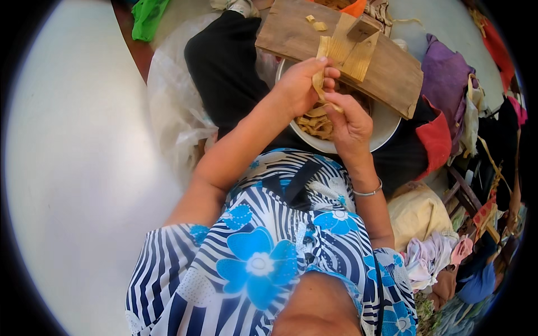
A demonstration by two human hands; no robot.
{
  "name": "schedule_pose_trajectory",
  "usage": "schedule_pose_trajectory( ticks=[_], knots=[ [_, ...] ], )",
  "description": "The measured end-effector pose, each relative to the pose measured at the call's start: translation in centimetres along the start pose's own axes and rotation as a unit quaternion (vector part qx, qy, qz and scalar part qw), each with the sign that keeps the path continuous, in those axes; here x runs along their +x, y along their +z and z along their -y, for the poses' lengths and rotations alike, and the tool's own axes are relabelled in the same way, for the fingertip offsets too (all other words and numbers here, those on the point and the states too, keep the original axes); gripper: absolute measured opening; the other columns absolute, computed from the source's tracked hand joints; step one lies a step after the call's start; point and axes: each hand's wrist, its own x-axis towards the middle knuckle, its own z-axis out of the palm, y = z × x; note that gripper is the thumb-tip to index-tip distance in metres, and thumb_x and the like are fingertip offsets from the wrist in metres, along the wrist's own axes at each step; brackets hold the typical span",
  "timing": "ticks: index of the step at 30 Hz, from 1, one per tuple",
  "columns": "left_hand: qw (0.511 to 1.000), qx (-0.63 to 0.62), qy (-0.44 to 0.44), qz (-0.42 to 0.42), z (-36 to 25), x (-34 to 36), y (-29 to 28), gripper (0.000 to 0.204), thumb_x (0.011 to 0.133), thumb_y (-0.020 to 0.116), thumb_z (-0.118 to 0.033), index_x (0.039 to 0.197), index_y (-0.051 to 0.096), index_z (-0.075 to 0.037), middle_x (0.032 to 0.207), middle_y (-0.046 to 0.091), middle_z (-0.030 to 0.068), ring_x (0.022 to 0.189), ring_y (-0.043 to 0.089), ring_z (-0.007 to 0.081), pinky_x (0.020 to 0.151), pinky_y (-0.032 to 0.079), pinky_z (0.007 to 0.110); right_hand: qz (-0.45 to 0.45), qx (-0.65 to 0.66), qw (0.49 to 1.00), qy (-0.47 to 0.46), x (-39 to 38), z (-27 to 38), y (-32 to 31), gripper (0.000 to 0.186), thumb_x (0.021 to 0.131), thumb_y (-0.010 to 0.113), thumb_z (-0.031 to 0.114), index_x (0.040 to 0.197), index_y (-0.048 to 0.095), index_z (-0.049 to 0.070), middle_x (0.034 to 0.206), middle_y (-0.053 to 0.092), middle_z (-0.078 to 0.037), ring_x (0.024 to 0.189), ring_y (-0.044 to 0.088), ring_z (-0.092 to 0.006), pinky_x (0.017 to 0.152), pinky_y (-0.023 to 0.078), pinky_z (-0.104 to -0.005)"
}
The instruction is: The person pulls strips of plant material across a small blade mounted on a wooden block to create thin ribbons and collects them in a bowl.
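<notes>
A flat tan strip (pixel 318 85) runs between my two hands over a white bowl (pixel 317 144). My left hand (pixel 302 87) is closed on its upper part, and one end sticks up past the thumb. Lower and to the right, my right hand (pixel 353 123) pinches the strip's other end between thumb and fingers. Several curled tan strips (pixel 315 126) lie in the bowl; I cannot tell their material. Just beyond my hands, a wooden plank (pixel 395 75) lies across the bowl's far side, bearing a V-notched wooden piece (pixel 353 55).
Small tan scraps (pixel 318 26) rest on the plank. Clear plastic sheeting (pixel 176 95) lies to the left, with a green bag (pixel 147 19) farther off. On the right are a purple cloth (pixel 445 73), a red cloth (pixel 435 137), a beige sack (pixel 423 210) and heaped fabrics (pixel 428 255).
</notes>
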Motion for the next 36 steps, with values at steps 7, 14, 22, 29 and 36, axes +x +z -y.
schedule_pose_trajectory(
  ticks=[7, 14, 22, 29, 36],
  knots=[
    [0.793, 0.600, 0.105, 0.021, 1.2, -2.9, -1.6, 0.021, 0.087, 0.056, -0.014, 0.103, 0.063, -0.003, 0.097, 0.064, 0.0112, 0.083, 0.062, 0.0243, 0.071, 0.050, 0.034, 0.003, -0.283, 0.953, -0.107, -0.1, 1.2, -2.0, 0.018, 0.069, 0.069, 0.010, 0.087, 0.068, 0.014, 0.118, 0.059, -0.007, 0.118, 0.045, -0.0335, 0.099, 0.031, -0.0489],
    [0.496, 0.819, 0.274, 0.089, 2.4, -4.5, -0.8, 0.011, 0.076, 0.058, -0.010, 0.085, 0.062, -0.005, 0.085, 0.061, 0.0114, 0.085, 0.059, 0.0338, 0.069, 0.046, 0.043, 0.132, -0.381, 0.905, -0.134, -0.5, 2.1, -3.5, 0.010, 0.075, 0.066, 0.013, 0.085, 0.064, 0.012, 0.110, 0.063, -0.006, 0.111, 0.053, -0.0325, 0.100, 0.032, -0.0496],
    [0.798, 0.591, 0.114, 0.020, 2.5, -3.4, 0.5, 0.017, 0.082, 0.063, -0.017, 0.084, 0.057, -0.001, 0.082, 0.057, 0.0130, 0.078, 0.056, 0.0334, 0.069, 0.046, 0.038, -0.119, 0.204, 0.953, 0.190, -1.9, -1.9, -3.2, 0.011, 0.093, 0.056, 0.009, 0.095, 0.061, -0.001, 0.085, 0.061, -0.002, 0.073, 0.057, -0.0074, 0.060, 0.047, -0.0207],
    [0.579, 0.695, 0.421, 0.061, 4.0, -1.8, 0.6, 0.014, 0.071, 0.066, -0.010, 0.078, 0.054, -0.006, 0.080, 0.053, 0.0081, 0.076, 0.053, 0.0296, 0.066, 0.043, 0.039, -0.204, 0.422, 0.818, 0.335, -2.1, -4.9, -2.4, 0.010, 0.088, 0.062, 0.007, 0.096, 0.063, 0.002, 0.077, 0.060, 0.000, 0.059, 0.051, -0.0055, 0.052, 0.042, -0.0189],
    [0.494, 0.753, 0.427, 0.081, 3.6, -1.2, 0.1, 0.014, 0.068, 0.064, -0.008, 0.081, 0.057, -0.007, 0.081, 0.056, 0.0081, 0.076, 0.053, 0.0301, 0.068, 0.042, 0.039, -0.113, 0.274, 0.889, 0.348, -2.8, -5.6, -2.7, 0.014, 0.086, 0.066, 0.009, 0.097, 0.066, 0.002, 0.075, 0.062, 0.002, 0.057, 0.049, -0.0027, 0.051, 0.039, -0.0180]
  ],
)
